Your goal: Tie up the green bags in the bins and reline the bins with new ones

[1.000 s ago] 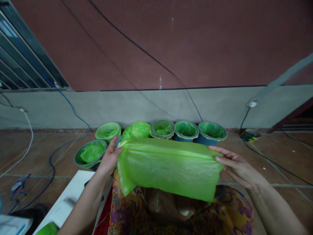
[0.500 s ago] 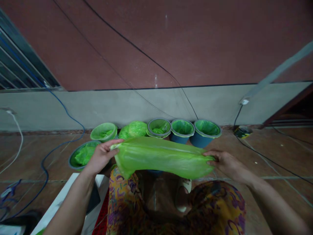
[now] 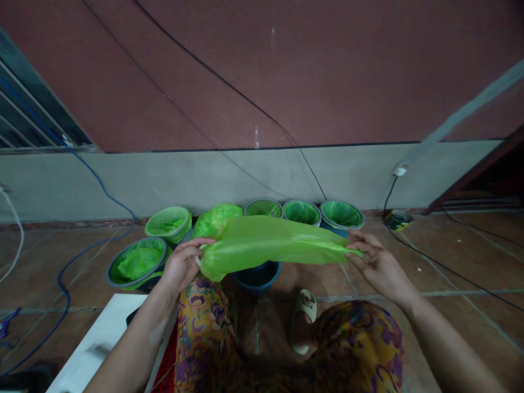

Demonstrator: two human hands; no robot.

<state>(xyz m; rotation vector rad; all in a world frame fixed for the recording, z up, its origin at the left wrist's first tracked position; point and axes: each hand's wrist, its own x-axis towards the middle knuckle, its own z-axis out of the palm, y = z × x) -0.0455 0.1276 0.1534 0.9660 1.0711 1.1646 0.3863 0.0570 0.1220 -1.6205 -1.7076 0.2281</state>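
Observation:
A green plastic bag [image 3: 274, 240] is stretched sideways in front of me, above my knees. My left hand [image 3: 184, 262] pinches its left end between thumb and fingers. At the other end, my right hand [image 3: 374, 265] grips the gathered tip, which pokes out between the fingers. Partly hidden under the bag is a dark blue basin [image 3: 258, 277] on the floor. Behind it, a bundle of green plastic [image 3: 216, 217] sits among the buckets.
Lined buckets stand along the wall, including a grey-rimmed one [image 3: 341, 214] and a pale green basket [image 3: 168, 224]. A basin of green plastic [image 3: 137, 263] is at left. A white board [image 3: 98, 344] lies beside my left arm. Cables [image 3: 67, 295] cross the floor; a small tin [image 3: 398, 220] stands right.
Both hands still hold the bag, which has risen slightly and become flatter and narrower. More of the blue basin beneath it shows. The view has shifted a little.

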